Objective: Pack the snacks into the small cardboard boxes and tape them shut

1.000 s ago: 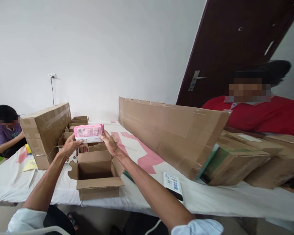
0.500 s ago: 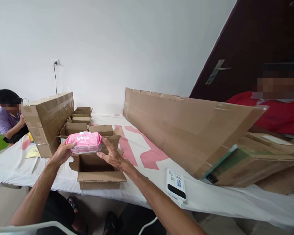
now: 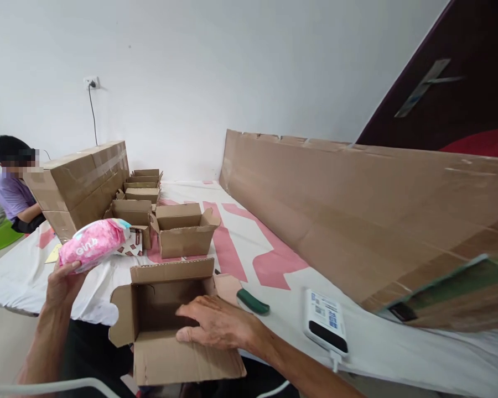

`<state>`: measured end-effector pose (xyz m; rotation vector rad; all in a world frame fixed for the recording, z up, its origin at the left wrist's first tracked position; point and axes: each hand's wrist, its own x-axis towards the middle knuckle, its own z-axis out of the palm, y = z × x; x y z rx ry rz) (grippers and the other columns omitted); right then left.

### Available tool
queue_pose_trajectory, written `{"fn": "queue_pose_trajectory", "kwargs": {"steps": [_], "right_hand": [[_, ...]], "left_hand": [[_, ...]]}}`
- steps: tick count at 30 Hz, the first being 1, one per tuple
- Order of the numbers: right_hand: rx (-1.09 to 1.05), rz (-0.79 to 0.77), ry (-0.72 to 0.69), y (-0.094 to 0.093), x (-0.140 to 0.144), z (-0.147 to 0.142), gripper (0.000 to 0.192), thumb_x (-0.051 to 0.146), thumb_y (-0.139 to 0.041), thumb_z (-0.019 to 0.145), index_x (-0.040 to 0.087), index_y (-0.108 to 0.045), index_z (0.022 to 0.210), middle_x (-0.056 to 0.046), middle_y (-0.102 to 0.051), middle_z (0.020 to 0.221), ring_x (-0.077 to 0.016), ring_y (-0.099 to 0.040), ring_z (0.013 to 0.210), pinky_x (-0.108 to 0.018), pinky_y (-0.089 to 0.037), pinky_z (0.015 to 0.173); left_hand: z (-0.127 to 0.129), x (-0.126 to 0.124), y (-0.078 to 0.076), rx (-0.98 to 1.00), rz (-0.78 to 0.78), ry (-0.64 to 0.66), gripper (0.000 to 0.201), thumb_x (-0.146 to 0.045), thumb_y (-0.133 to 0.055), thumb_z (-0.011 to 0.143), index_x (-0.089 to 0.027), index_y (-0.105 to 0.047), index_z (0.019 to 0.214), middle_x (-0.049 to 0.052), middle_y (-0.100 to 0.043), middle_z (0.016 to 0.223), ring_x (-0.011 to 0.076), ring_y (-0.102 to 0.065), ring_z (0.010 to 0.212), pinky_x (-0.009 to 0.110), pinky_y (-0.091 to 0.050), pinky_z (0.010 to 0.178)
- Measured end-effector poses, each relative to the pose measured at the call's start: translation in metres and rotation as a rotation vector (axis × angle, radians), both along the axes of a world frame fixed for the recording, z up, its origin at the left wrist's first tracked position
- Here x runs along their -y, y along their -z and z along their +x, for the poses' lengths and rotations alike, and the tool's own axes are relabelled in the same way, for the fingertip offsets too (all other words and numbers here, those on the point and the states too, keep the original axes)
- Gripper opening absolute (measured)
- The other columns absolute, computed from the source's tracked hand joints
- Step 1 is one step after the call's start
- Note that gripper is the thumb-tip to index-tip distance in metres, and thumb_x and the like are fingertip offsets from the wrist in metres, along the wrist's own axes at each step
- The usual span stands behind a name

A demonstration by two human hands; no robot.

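My left hand (image 3: 67, 280) holds up a plump pink pouch (image 3: 94, 244) with white lettering and a pale blue end, gripping its lower edge. The pouch is left of an open cardboard box (image 3: 172, 271) at the table's front edge. The box's flaps are spread outward, and its inside is brown and shadowed. Across the box's right front lies my right hand (image 3: 218, 323), thumb and fingers apart over the opening and front flap. It holds nothing that I can see. Beside the right flap lies a dark green handled tool (image 3: 253, 302).
Open boxes (image 3: 186, 235) stand behind, beside a wall of taped cartons (image 3: 78, 185). A tall cardboard panel (image 3: 315, 204) borders the right. A white device (image 3: 326, 320) with a cable lies on the white cloth (image 3: 282, 331). A person in purple (image 3: 14, 193) crouches at far left.
My left hand has carried the pink pouch left, away from above the box. My right hand has left the pouch and come down over the box, which now appears closer to me.
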<state>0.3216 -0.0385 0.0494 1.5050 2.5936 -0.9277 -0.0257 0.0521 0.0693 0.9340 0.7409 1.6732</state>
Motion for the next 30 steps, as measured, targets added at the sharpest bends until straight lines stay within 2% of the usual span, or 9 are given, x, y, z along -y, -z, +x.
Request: {"fn": "queue_pose_trajectory", "kwargs": {"steps": [6,13,17,19,20,22,25,27,30], "right_hand": [[-0.039,0.036,0.063,-0.008,-0.004,0.015,0.047,0.051,-0.066,0.096,0.027,-0.077,0.136,-0.013,-0.077,0.139,-0.0391,-0.069,0.131,-0.043,-0.049,0.103],[-0.175,0.122,-0.026,-0.02,-0.013,0.025,0.019,0.036,-0.069,0.098,0.023,-0.081,0.103,-0.006,-0.083,0.105,-0.0253,-0.074,0.1,-0.032,-0.049,0.085],[-0.275,0.452,0.096,-0.03,-0.06,0.043,0.022,0.029,-0.059,0.106,0.022,-0.079,0.11,-0.008,-0.079,0.11,-0.023,-0.071,0.101,-0.034,-0.051,0.09],[-0.161,0.63,0.217,-0.031,-0.098,0.056,0.023,0.028,-0.06,0.104,0.019,-0.075,0.119,-0.013,-0.075,0.123,-0.0281,-0.069,0.114,-0.039,-0.051,0.097],[-0.063,0.648,0.245,-0.029,-0.117,0.062,0.022,0.028,-0.064,0.102,0.018,-0.075,0.118,-0.015,-0.074,0.125,-0.0307,-0.067,0.117,-0.041,-0.051,0.099],[0.118,0.576,0.24,-0.023,-0.15,0.072,0.025,0.029,-0.069,0.098,0.019,-0.074,0.12,-0.015,-0.074,0.125,-0.0331,-0.067,0.118,-0.043,-0.051,0.099],[0.248,0.447,0.212,-0.012,-0.179,0.078,0.021,0.026,-0.067,0.098,0.02,-0.076,0.116,-0.013,-0.078,0.117,-0.0308,-0.07,0.113,-0.036,-0.049,0.09],[0.287,0.393,0.244,-0.009,-0.183,0.079,0.019,0.026,-0.059,0.102,0.02,-0.077,0.1,-0.01,-0.08,0.101,-0.0274,-0.072,0.1,-0.032,-0.043,0.079],[0.327,0.408,0.354,-0.012,-0.179,0.082,0.035,0.029,-0.049,0.107,0.02,-0.07,0.081,-0.009,-0.075,0.083,-0.024,-0.069,0.083,-0.032,-0.032,0.069]], "left_hand": [[-0.008,-0.011,0.037,-0.221,-0.09,-0.046,0.066,-0.007,-0.094,0.045,-0.022,-0.076,0.106,0.0,-0.077,0.091,0.0183,-0.069,0.082,0.023,-0.06,0.071],[-0.011,-0.034,0.06,-0.521,-0.2,0.038,0.066,-0.014,-0.094,0.046,-0.023,-0.074,0.108,0.0,-0.076,0.098,0.0189,-0.065,0.08,0.026,-0.054,0.071],[-0.014,-0.045,0.071,-0.618,-0.171,0.111,0.06,-0.016,-0.093,0.046,-0.024,-0.076,0.103,0.002,-0.073,0.116,0.0227,-0.066,0.093,0.029,-0.055,0.077],[-0.014,-0.05,0.076,-0.654,-0.146,0.151,0.058,-0.018,-0.091,0.048,-0.025,-0.077,0.103,0.004,-0.072,0.122,0.0271,-0.066,0.103,0.031,-0.056,0.082],[-0.015,-0.052,0.078,-0.671,-0.134,0.168,0.057,-0.019,-0.091,0.049,-0.025,-0.077,0.104,0.005,-0.071,0.126,0.0295,-0.066,0.109,0.033,-0.057,0.086],[-0.016,-0.055,0.084,-0.714,-0.113,0.187,0.057,-0.019,-0.091,0.051,-0.025,-0.077,0.105,0.006,-0.068,0.134,0.0335,-0.064,0.121,0.036,-0.056,0.094],[-0.02,-0.057,0.093,-0.775,-0.105,0.203,0.058,-0.019,-0.091,0.051,-0.025,-0.076,0.107,0.008,-0.065,0.14,0.0363,-0.061,0.131,0.039,-0.053,0.105],[-0.022,-0.056,0.1,-0.816,-0.102,0.209,0.059,-0.02,-0.09,0.054,-0.025,-0.074,0.11,0.009,-0.064,0.145,0.0369,-0.061,0.133,0.041,-0.052,0.107],[-0.025,-0.052,0.106,-0.925,-0.069,0.207,0.06,-0.023,-0.087,0.059,-0.025,-0.071,0.117,0.011,-0.06,0.153,0.0373,-0.061,0.135,0.042,-0.054,0.107]]}}
